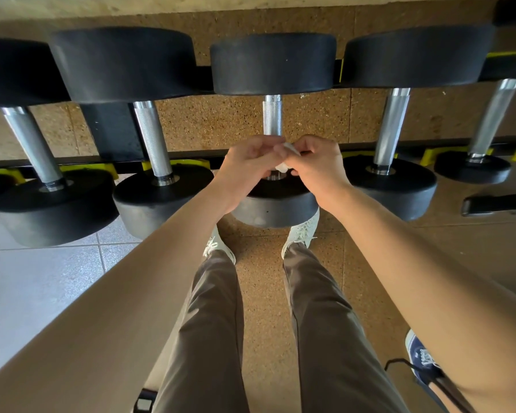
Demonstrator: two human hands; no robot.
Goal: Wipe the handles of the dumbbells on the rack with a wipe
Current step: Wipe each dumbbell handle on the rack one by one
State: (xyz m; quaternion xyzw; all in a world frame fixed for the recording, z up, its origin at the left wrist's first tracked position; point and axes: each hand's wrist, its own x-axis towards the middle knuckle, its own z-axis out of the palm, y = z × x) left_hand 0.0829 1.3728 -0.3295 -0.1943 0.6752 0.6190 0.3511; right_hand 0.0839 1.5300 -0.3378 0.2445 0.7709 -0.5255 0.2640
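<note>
Several black dumbbells with silver knurled handles lie side by side on a black rack (pixel 108 131). The middle dumbbell's handle (pixel 272 117) shows above my hands; its lower part is hidden behind them. My left hand (pixel 248 165) and my right hand (pixel 316 162) meet in front of that handle, fingers curled, both pinching a small white wipe (pixel 288 155) between them. Only bits of the wipe peek out between the fingers. Neighbouring handles (pixel 152 138) (pixel 390 126) stand free on either side.
Yellow cradles (pixel 441 152) line the rack's front rail. My legs and white shoes (pixel 301 231) stand on the cork-coloured floor below the middle dumbbell. A blue shoe (pixel 420 357) of another person sits at the lower right. Grey tiles lie at the left.
</note>
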